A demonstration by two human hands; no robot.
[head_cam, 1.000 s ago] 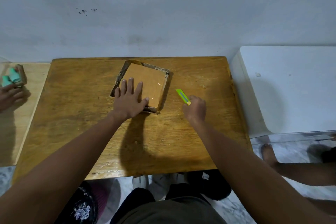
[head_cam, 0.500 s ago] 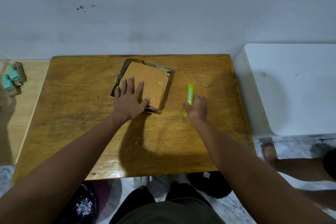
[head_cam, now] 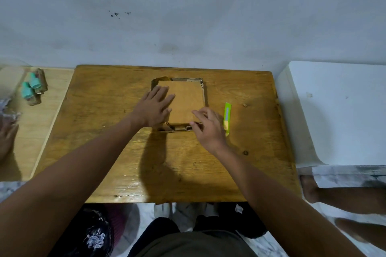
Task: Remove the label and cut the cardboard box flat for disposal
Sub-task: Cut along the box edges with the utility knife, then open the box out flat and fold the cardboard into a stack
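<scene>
a green utility knife [head_cam: 227, 118] lies at 3 o'clock just beside the cardboard box [head_cam: 184, 102], mid-table [head_cam: 104, 131]. left hand [head_cam: 155, 108] presses flat, fingers straight, on the box; right hand [head_cam: 207, 129] touches its near corner, fingers loosely bent, grasping nothing.

Both forearms are bare from the wrist up to the frame's lower corners at 7 and 5 o'clock, with no sleeve on either. The bare left hand [head_cam: 155, 108] and bare right hand [head_cam: 207, 129] carry no ring, watch or glove. At 6 o'clock sits a dull olive-grey cloth garment [head_cam: 194, 245] over the torso, and above it dark black cloth trousers [head_cam: 165, 227] cover the legs.
</scene>
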